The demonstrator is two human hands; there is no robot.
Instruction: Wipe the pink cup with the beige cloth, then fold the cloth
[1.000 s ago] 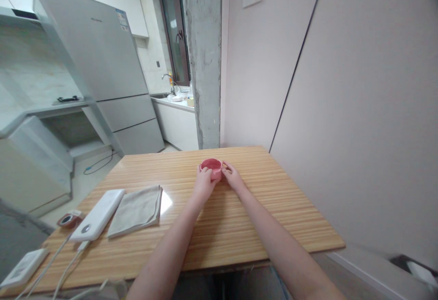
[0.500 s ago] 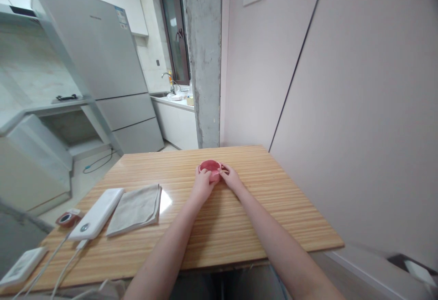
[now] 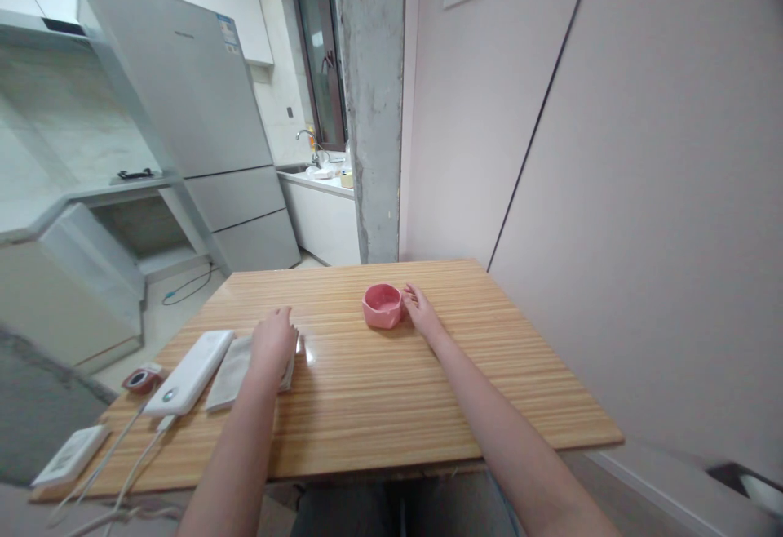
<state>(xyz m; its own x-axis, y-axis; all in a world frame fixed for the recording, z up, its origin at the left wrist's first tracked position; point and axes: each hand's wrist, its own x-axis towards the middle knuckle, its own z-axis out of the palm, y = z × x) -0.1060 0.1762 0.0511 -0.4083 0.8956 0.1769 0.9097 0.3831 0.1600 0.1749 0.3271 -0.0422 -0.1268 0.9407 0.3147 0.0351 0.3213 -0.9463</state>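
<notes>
Two hands were on the pink cup a moment ago; now only one is; going from the left, a small white device sits at the table's near corner with cables trailing off the edge; beside it a little red-rimmed round thing, then a white power bank; next the folded grey cloth, and here is the change, for the left hand has left the cup and come down palm-first onto the cloth, fingers loosely spread, not yet gripping it as far as I can tell; further right the pink cup stands upright on the far middle of the wooden table; the right hand rests open against its side, steadying rather than clasping; so the work looks to be turning toward the cloth; behind stand a tall grey fridge, a sink counter, a raw concrete pillar and pale wall panels
</notes>
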